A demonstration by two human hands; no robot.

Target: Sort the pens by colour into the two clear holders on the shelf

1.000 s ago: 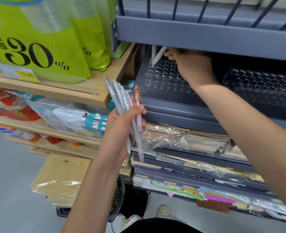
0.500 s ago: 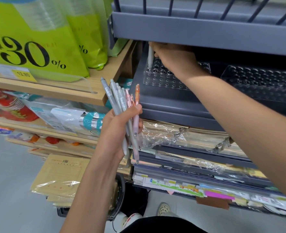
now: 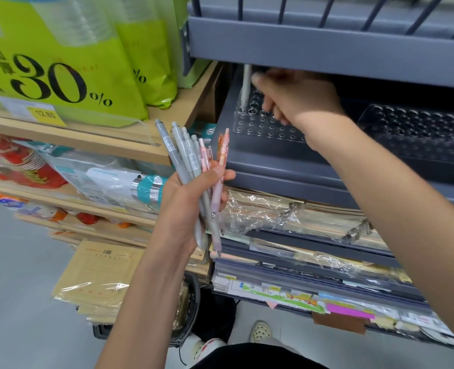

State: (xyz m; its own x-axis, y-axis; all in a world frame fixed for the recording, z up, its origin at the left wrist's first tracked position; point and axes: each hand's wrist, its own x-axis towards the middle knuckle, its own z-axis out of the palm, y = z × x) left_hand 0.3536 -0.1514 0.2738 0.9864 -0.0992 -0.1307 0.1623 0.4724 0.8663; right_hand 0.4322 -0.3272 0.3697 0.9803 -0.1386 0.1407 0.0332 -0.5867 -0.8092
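My left hand grips a fanned bundle of pens, several grey ones on the left and pink ones on the right, held below and left of the holders. On the grey shelf, the left clear holder has one pale grey pen standing upright in its far left corner. My right hand hovers over this holder with fingers loosely curled downward; its thumb tip lies just beside the standing pen and no finger wraps it. The right clear holder shows no pens.
The upper grey shelf edge hangs low over both holders and hides the pen's top. Green packs stand on a wooden shelf at left. Plastic-wrapped paper stacks fill the shelves below.
My right hand has set the pale grey pen upright in the left holder's far corner and drawn back to the right off it. My left hand keeps its bundle.
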